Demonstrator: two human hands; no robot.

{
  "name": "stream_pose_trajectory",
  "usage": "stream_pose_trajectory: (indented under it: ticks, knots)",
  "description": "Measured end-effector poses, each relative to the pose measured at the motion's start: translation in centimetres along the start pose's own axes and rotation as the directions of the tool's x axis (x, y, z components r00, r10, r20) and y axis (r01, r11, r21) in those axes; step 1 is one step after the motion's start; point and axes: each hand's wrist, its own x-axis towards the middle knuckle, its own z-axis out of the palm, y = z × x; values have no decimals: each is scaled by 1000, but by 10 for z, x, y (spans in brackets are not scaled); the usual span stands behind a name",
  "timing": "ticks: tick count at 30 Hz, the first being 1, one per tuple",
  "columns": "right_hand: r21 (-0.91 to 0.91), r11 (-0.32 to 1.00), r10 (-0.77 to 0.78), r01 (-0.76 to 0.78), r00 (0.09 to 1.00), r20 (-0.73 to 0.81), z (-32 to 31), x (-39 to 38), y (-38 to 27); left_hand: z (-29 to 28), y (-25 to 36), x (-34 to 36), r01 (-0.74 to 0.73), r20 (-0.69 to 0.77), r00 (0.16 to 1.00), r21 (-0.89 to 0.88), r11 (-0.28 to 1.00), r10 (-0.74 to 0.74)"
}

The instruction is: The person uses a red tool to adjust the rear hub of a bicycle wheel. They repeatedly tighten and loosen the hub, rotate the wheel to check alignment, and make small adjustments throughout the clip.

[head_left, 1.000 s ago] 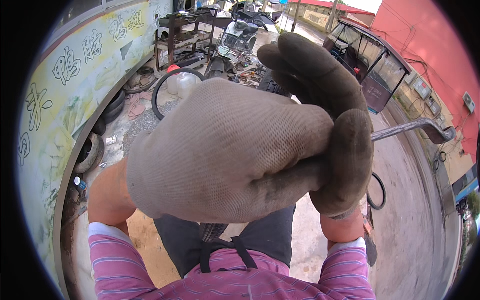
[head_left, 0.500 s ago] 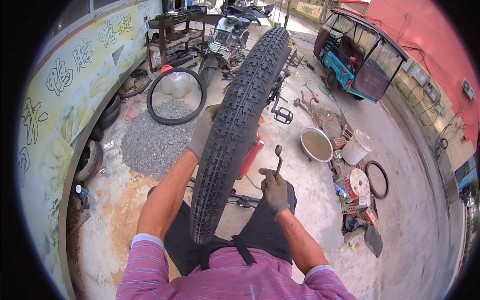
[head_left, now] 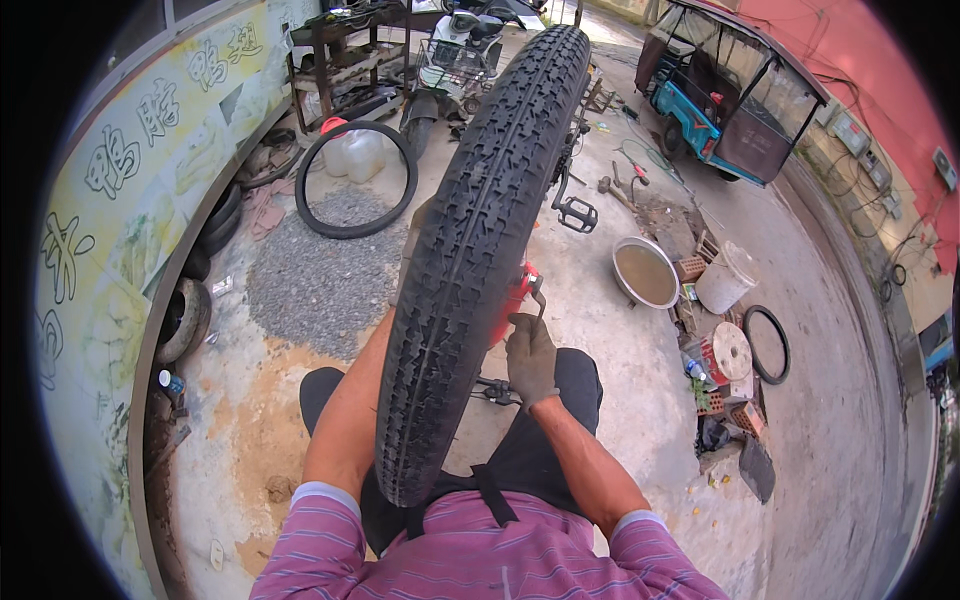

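Note:
A knobbly black bicycle tyre (head_left: 465,240) stands upright in front of me, on a bicycle that seems turned upside down. My right hand (head_left: 531,358), in a grey-brown glove, is closed around a ring-ended wrench (head_left: 541,298). The wrench's head is beside the red frame part (head_left: 513,303) right of the tyre; whether it sits on a nut is unclear. Only a gloved edge of my left hand (head_left: 410,250) shows left of the tyre; its fingers are hidden behind it. A pedal (head_left: 577,214) sticks out beyond on the right.
A loose tyre (head_left: 305,205) leans by white jugs (head_left: 360,157) near a gravel heap (head_left: 310,285). To the right are a basin of murky water (head_left: 645,272), a white bucket (head_left: 726,280), bricks (head_left: 746,418) and a small tyre (head_left: 767,345). A blue three-wheeler (head_left: 715,110) stands farther back.
My right hand has moved left and up, bringing the wrench from open space to the red part beside the tyre. My left hand has slipped further behind the tyre.

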Motion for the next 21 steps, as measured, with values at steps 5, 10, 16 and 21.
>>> stream_pose_trajectory:
  ticks: [5, 10, 16, 21]
  knots:
    - [-238, 969, -69, 67, 998, -1, -7, 17, 1, 3, -5, 9, 18, -8, 1000, -141, 990, -19]
    - [-493, 859, -133, 140, 990, 49, -12, 23, -3, 6, -14, 15, 25, -16, 999, -259, 966, -30]
    - [-212, 969, 185, -122, 934, 306, -23, -24, -46, 12, -22, 25, 12, -32, 999, -363, 932, -25]
    - [-90, 995, 68, -42, 948, 312, -58, -90, -103, 21, -13, 31, 45, -105, 990, -404, 914, -95]
